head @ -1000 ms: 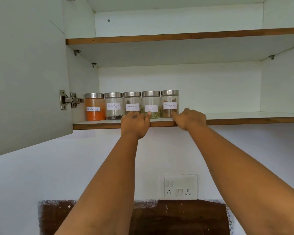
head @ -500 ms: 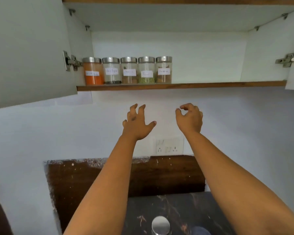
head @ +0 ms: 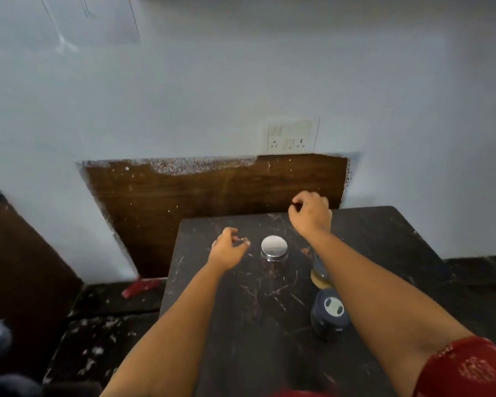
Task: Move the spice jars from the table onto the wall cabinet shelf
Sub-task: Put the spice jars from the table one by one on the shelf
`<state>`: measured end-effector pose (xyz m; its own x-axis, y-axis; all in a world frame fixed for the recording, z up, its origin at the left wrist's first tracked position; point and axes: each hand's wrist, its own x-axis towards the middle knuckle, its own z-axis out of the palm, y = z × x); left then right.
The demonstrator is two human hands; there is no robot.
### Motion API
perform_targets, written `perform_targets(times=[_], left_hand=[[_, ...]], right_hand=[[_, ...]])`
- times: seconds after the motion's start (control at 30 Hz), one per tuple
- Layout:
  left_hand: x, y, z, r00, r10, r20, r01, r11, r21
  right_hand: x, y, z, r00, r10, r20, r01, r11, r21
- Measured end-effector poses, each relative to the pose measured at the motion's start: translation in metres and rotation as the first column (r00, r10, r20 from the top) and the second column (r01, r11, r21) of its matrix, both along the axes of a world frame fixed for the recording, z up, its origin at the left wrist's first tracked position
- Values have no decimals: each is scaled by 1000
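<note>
At the centre of the frame a spice jar (head: 274,249) with a silver lid is seen upright on the dark table (head: 384,239). The left hand (head: 226,249) is held just left of it and the right hand (head: 311,214) up and right of it, both with loosely curled fingers and nothing gripped. A dark-lidded jar (head: 331,313) is partly hidden by the right forearm at lower right.

Soft, even daylight, fairly dim, with no hard shadows. Everything is smeared by motion blur, my left hand (head: 228,249) most of all. A pale glare sits on the jar lid (head: 274,244) between my hands. Straight edges bow toward the corners.
</note>
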<state>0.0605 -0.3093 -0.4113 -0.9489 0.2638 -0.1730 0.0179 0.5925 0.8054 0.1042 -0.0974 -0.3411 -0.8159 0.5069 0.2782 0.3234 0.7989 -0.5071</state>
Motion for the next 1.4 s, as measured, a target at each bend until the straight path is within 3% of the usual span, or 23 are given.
perform_targets(times=[0.17,0.43,0.57,0.8,0.9,0.97,1.0,1.07,1.13,1.2,1.3,1.4], left_hand=[[17,-12,-35,998,-3,70,6,999,-40],[21,-13,-59,996,-36,79,42,995,-86],[20,-17,-67,993,-85,78,93,989,-116],[23,-23,-71,991,-65,120,77,991,-105],[26,-19,-63,987,-32,158,38,999,-37],[27,-14,-53,955,67,289,-101,990,102],[27,-12,-46,907,115,404,-209,958,197],[26,-7,-33,748,123,652,-444,823,354],[21,-3,-22,622,33,782,-573,700,426],[17,4,-12,559,-120,820,-591,636,496],[19,18,6,530,-375,761,-488,599,635],[26,36,24,558,-447,699,-362,627,690]], right_hand=[[11,-32,-73,928,76,364,-119,988,97],[-7,-48,-109,853,128,506,-199,976,89],[-22,-41,-112,723,180,667,-325,941,98],[-18,-59,-121,734,241,635,-264,963,-60],[-19,-57,-107,770,262,583,-143,960,-242],[-21,-48,-90,872,242,425,3,866,-500],[-21,-43,-80,925,203,322,56,763,-644],[-19,-32,-57,975,132,180,82,536,-840],[-18,-23,-37,984,162,76,11,371,-929],[-13,-17,-22,976,213,-36,-84,224,-971],[-4,-11,-16,938,307,-159,-187,61,-981],[5,-8,-20,951,254,-174,-162,-66,-985]])
